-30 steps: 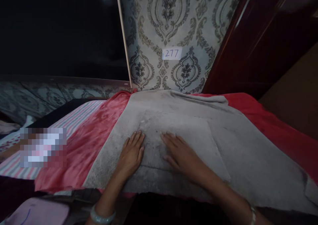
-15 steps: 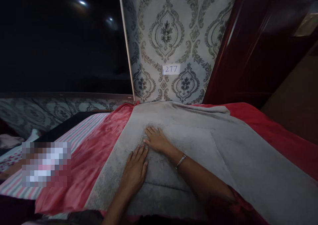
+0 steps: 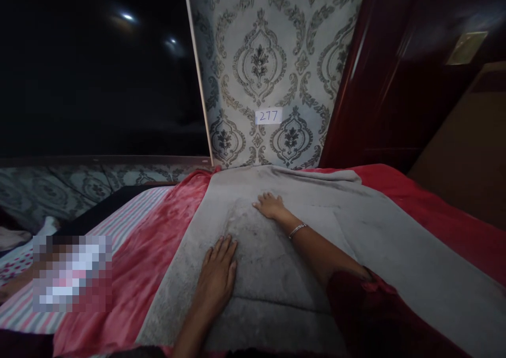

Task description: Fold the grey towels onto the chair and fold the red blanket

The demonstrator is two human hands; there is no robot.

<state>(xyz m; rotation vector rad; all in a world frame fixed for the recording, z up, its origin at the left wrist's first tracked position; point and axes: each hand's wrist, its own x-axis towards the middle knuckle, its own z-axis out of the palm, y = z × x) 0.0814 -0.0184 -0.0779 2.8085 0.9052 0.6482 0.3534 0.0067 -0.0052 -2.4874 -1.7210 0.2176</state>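
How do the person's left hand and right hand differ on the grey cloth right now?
The left hand lies near the person on the grey cloth; the right hand is stretched far forward, toward the patterned wall. The right wrist bears a thin bracelet; the left wrist shows none here. Both lie flat, palm down, fingers open, holding nothing.

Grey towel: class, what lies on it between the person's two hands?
In the head view, only bare grey towel lies between left hand and right hand.

Towel [image 3: 379,242] on blanket [image 3: 130,263] — wall [image 3: 272,57] behind
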